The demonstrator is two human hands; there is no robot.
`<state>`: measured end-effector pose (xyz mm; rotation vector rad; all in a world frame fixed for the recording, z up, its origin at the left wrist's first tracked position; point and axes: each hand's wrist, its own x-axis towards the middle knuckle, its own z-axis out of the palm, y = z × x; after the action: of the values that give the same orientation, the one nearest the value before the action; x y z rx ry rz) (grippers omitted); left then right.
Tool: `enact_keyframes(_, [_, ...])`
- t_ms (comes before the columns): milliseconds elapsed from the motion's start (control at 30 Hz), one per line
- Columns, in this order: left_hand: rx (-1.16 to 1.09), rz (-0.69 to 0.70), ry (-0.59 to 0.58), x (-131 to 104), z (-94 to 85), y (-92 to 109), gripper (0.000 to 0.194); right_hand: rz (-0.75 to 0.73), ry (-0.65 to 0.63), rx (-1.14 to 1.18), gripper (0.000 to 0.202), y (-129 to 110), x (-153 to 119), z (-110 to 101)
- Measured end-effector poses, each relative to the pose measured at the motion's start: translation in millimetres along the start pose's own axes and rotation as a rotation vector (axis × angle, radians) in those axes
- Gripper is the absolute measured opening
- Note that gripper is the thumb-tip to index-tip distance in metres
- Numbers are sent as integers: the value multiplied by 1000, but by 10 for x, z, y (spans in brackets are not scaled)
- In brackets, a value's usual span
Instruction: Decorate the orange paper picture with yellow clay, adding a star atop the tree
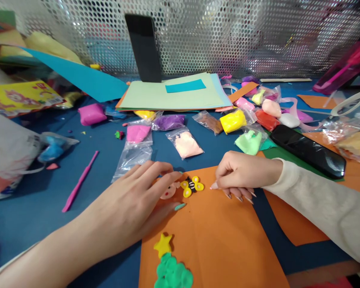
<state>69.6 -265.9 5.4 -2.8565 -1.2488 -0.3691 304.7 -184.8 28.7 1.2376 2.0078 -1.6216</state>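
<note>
My left hand [145, 192] rests over the left edge of an orange sheet [225, 240], thumb and fingers apart. Beneath its index finger shows part of a light pink clay face [168, 193] with a red mouth. Beside that face lies a yellow and black clay bee [192, 186]. My right hand [238, 174] is at the sheet's top right, thumb and index finger pinched; a tiny pinkish bit may be at their tips, too small to make out. Lower on the sheet are a yellow clay star [163, 245] and a green clay tree [173, 274], cut off by the frame's bottom.
Bagged clay, such as a yellow lump [233, 121] and a peach packet [186, 144], lies behind the sheet. A pink modelling tool [80, 182] is at left. A black phone [309, 151] lies at right; another phone [144, 48] stands against the perforated metal panel [204, 36].
</note>
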Motion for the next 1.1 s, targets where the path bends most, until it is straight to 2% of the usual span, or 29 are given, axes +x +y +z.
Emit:
enact_keyframes(333, [24,29,21,18,7,-3,26,3,1,-61,31,-30,-21,-1])
enact_keyframes(667, [11,4,21,-3,4,5,28,41,62,-34,26,-85,-32,42])
enact_keyframes(867, [-20,-20,-13,1,4,-8,30,-95,-71,134,26,34,8,-56])
enact_keyframes(1000, [-41,-20,1,3,9,-9,31,-161,-115,207,11,66,11,-90])
enact_keyframes(1100, [-45,-9,8,0,13,-6,34,-186,-145,275,15,73,10,-101])
